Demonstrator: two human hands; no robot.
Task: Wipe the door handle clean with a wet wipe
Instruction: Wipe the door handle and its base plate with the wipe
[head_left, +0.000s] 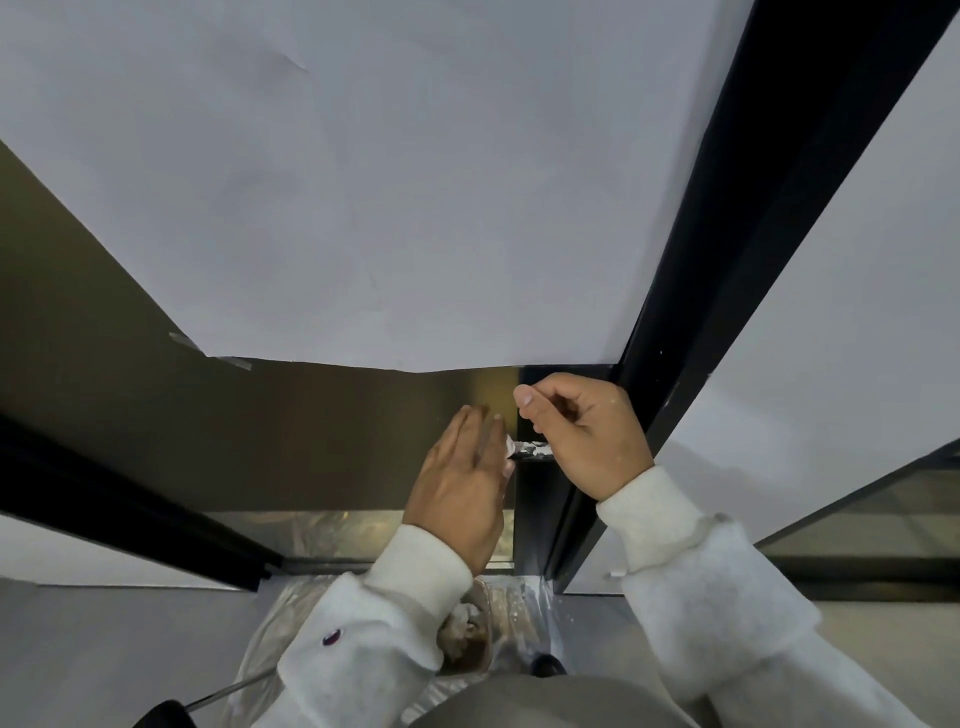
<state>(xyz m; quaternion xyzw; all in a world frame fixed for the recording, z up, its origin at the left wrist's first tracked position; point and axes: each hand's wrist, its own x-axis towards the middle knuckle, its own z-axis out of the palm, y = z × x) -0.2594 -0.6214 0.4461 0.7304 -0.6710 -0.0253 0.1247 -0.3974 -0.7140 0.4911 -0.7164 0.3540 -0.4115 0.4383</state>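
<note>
A short black door handle (532, 453) sticks out from the black door frame, flecked with white residue. My right hand (584, 434) is curled around its right end, thumb raised. My left hand (462, 480) lies with fingers stretched along the glass just left of the handle. It holds a small white wet wipe (510, 445) against the handle's left tip. Most of the wipe is hidden under those fingers.
White paper (363, 208) is taped over the glass door above the hands. The black frame post (685, 291) runs up on the right. Below on the floor stands a bin with a clear liner (511, 608), holding crumpled wipes.
</note>
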